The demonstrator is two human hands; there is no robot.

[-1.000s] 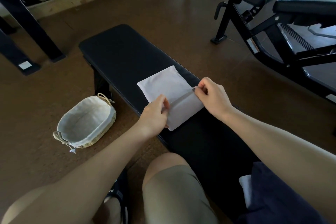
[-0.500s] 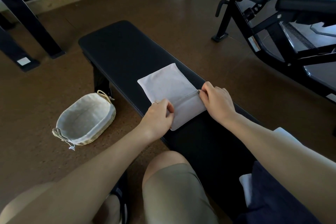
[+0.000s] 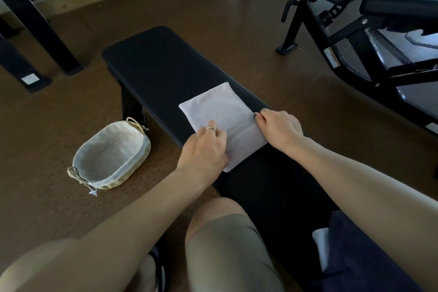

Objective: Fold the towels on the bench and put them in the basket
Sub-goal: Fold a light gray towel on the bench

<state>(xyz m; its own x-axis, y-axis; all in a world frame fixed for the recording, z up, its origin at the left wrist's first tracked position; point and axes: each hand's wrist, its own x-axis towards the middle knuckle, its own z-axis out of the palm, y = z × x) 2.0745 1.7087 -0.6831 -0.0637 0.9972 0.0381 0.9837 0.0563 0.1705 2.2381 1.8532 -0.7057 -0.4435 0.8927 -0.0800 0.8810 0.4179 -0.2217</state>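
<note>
Left hand (image 3: 205,149) now flat on towel (image 3: 218,111)

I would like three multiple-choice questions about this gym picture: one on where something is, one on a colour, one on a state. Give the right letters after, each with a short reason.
1. Where is the basket?
A. on the bench
B. on the floor, to the left of the bench
C. on the person's lap

2. What colour is the towel being folded?
A. white
B. red
C. dark green

3. What is in the basket now?
A. a stack of towels
B. one towel
C. nothing but its cloth lining

Answers:
1 B: the basket stands on the brown floor beside the black bench.
2 A: the towel lies pale white on the bench, with the left hand resting flat on it and the right hand pinching its folded edge.
3 C: only the lining shows inside.
</note>
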